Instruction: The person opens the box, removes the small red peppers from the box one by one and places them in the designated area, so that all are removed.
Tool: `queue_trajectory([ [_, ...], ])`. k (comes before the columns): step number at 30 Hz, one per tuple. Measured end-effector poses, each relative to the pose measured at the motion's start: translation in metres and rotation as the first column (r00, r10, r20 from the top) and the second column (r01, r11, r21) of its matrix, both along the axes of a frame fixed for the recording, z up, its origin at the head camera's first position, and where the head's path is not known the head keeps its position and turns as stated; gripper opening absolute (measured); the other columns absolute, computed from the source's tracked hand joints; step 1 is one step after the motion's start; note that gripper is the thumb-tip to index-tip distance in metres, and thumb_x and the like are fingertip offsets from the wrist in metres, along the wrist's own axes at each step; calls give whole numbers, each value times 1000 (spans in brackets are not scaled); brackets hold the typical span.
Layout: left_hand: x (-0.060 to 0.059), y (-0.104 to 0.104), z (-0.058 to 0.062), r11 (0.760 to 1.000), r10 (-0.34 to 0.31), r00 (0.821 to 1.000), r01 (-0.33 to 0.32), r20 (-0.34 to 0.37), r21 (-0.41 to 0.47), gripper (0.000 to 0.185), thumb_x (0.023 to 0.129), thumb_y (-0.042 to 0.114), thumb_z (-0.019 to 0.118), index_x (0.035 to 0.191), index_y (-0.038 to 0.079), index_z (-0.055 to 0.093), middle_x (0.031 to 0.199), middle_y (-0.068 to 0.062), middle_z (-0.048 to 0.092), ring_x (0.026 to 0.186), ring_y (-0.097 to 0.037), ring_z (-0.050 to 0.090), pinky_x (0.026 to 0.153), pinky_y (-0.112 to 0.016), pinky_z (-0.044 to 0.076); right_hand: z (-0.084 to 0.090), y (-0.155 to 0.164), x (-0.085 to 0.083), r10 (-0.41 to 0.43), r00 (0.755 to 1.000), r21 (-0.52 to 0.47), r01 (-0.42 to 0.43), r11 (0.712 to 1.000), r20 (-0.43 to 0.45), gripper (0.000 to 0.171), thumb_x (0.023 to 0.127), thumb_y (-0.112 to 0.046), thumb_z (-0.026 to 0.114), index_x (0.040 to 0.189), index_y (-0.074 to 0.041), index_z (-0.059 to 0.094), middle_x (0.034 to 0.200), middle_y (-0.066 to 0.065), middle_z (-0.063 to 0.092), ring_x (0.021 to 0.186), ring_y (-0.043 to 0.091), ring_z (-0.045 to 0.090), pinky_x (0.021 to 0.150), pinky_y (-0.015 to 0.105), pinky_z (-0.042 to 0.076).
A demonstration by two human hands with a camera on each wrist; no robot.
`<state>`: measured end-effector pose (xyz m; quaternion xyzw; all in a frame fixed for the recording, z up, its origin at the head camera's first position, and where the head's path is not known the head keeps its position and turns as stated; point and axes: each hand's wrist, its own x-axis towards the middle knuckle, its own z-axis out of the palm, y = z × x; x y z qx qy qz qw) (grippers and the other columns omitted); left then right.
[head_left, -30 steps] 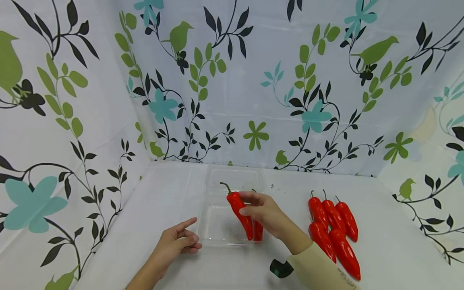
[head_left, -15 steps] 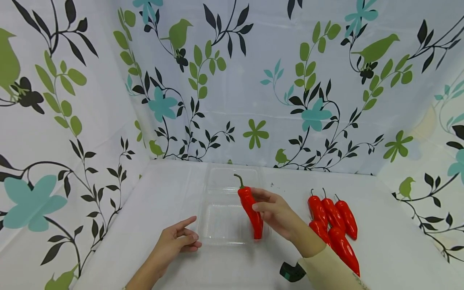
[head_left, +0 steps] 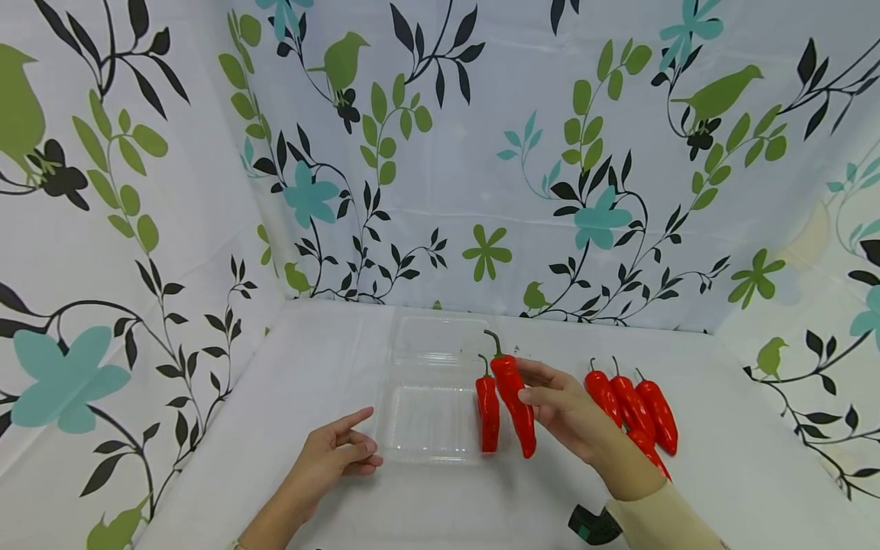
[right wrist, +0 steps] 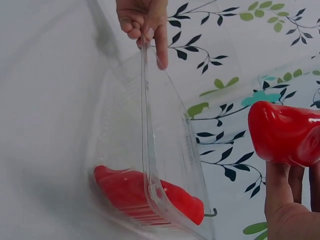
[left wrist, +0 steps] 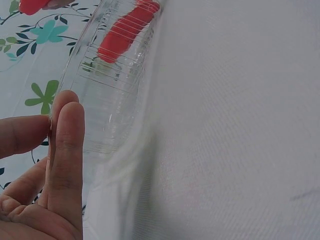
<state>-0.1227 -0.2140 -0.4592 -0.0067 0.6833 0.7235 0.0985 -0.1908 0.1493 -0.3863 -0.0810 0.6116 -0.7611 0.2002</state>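
Note:
A clear plastic container (head_left: 426,412) lies open on the white table, with one red pepper (head_left: 488,412) along its right side. My right hand (head_left: 543,393) pinches a second red pepper (head_left: 512,397) just above the container's right edge, stem pointing away from me. My left hand (head_left: 357,443) rests at the container's left rim, index finger stretched out and touching it. In the left wrist view straight fingers (left wrist: 67,145) lie against the container wall (left wrist: 115,75). The right wrist view shows the held pepper (right wrist: 285,132) and the pepper in the container (right wrist: 140,192).
Several more red peppers (head_left: 635,412) lie in a cluster on the table right of my right hand. Cloth walls (head_left: 481,153) printed with birds and leaves close in the back and both sides. White tabletop (head_left: 323,359) stretches left of the container.
My right hand has carried its pepper to the right, from over the container's middle to its right edge, uncovering the pepper lying inside. The left hand has stayed put.

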Motion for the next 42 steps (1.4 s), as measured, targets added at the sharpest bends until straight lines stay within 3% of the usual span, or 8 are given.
queue_trajectory([
  [17, 0, -2, -4, 1000, -1, 1000, 1, 3, -8, 66, 95, 2, 66, 154, -3, 35, 100, -13, 66, 91, -28, 73, 82, -36, 62, -6, 60, 17, -99, 995, 107, 96, 990, 27, 62, 98, -10, 62, 153, -4, 35, 149, 9, 44, 131, 24, 47, 102, 41, 52],
  [27, -1, -2, -2, 1000, -9, 1000, 9, 0, 6, 69, 94, 3, 68, 154, -3, 35, 99, -13, 65, 91, -28, 73, 83, -37, 62, -11, 121, 20, -184, 983, 180, 177, 967, 22, 41, 101, -13, 59, 139, -26, 50, 137, -6, 48, 122, 12, 50, 99, 37, 54],
  [32, -2, -1, 0, 1000, -9, 1000, 9, -1, 7, 68, 94, 2, 68, 154, -4, 36, 98, -13, 66, 90, -28, 73, 82, -37, 62, -13, 146, 24, -202, 979, 224, 203, 953, -25, 39, 102, -12, 59, 136, -29, 50, 131, -12, 52, 116, 6, 55, 96, 34, 56],
  [38, -1, -2, -1, 1000, -10, 1000, 10, 2, -1, 68, 94, 2, 68, 154, -3, 35, 99, -13, 65, 90, -29, 73, 82, -37, 62, -17, 170, 26, -239, 969, 320, 246, 915, -62, 39, 101, -14, 64, 136, -29, 54, 128, -12, 53, 110, 2, 58, 92, 32, 58],
  [42, -1, -1, 0, 1000, -6, 1000, 6, 5, -1, 68, 94, 2, 68, 154, -3, 36, 99, -13, 65, 91, -29, 73, 82, -37, 62, -20, 185, 26, -232, 967, 474, 252, 844, -103, 60, 98, -22, 69, 152, -16, 42, 147, 8, 43, 108, -1, 56, 93, 35, 58],
])
